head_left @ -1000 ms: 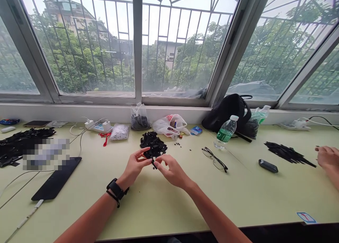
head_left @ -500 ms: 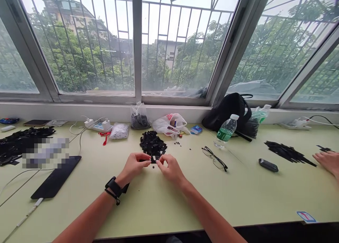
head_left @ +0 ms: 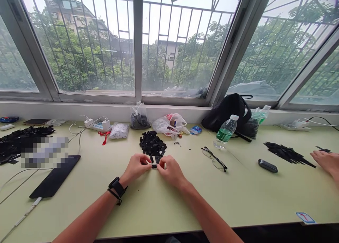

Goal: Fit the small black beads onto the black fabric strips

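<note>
My left hand (head_left: 138, 167) and my right hand (head_left: 171, 169) meet just in front of a pile of small black fabric-like pieces (head_left: 151, 141). Between their fingertips is a small black piece (head_left: 154, 166), pinched from both sides low over the table. Its exact kind is too small to tell, and the fingers cover its ends. A pale patch of table shows between the fingertips and the pile. Several tiny dark discs (head_left: 178, 143) lie behind my right hand.
Eyeglasses (head_left: 214, 159), a water bottle (head_left: 226, 132) and a black case (head_left: 268, 165) stand or lie to the right. Another person's hand (head_left: 324, 160) is beside black strips (head_left: 288, 153). A dark tablet-like slab (head_left: 55, 179) and cables lie left; plastic bags (head_left: 169, 125) line the back.
Both hands have come slightly nearer to me with the black piece. A tiny dark disc that lay just in front of the fingers no longer shows.
</note>
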The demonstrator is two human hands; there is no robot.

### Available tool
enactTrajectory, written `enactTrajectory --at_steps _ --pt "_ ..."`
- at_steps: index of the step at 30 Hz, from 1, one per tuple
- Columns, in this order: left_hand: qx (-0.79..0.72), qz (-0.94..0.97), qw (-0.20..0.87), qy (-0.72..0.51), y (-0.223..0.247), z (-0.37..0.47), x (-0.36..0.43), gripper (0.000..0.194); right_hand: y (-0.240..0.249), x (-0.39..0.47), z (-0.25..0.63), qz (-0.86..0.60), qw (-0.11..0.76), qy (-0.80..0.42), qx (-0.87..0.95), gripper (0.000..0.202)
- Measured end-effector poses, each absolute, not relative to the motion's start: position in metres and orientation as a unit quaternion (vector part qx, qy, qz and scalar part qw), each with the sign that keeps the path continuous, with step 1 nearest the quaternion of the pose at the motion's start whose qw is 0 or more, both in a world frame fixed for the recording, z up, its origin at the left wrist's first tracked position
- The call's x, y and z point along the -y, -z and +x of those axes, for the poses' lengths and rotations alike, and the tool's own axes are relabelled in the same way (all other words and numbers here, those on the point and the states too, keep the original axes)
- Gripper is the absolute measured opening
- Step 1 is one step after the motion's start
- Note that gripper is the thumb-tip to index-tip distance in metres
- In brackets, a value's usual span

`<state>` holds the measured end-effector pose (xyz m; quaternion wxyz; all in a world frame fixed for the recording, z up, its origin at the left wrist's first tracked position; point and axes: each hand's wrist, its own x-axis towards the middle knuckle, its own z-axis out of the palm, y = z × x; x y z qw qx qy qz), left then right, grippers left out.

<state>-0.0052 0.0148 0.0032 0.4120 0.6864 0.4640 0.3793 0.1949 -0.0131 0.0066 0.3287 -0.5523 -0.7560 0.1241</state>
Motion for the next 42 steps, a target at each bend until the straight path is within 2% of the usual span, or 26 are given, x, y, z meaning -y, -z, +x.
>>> enactTrajectory --at_steps 9,16,20,33,42 --pt "-0.464 0.723 0.36 -0.364 -0.004 -0.003 -0.012 0.02 -0.009 0.015 0.195 -0.546 0.318 -0.121 0.765 0.02" --pt "-0.446 0.754 0.329 -0.351 -0.009 -0.002 -0.009 0.02 -0.013 0.015 0.194 -0.513 0.342 -0.087 0.783 0.006" --pt "-0.437 0.76 0.319 -0.361 -0.01 -0.002 -0.008 0.019 -0.014 0.018 0.193 -0.483 0.342 -0.102 0.8 0.014" --pt "-0.416 0.779 0.301 -0.359 -0.012 -0.002 -0.004 0.012 -0.003 0.011 0.191 -0.478 0.34 -0.161 0.793 0.009" --pt "-0.403 0.76 0.386 -0.334 -0.013 -0.006 -0.007 0.035 -0.011 0.013 0.195 -0.461 0.351 -0.192 0.792 0.005"
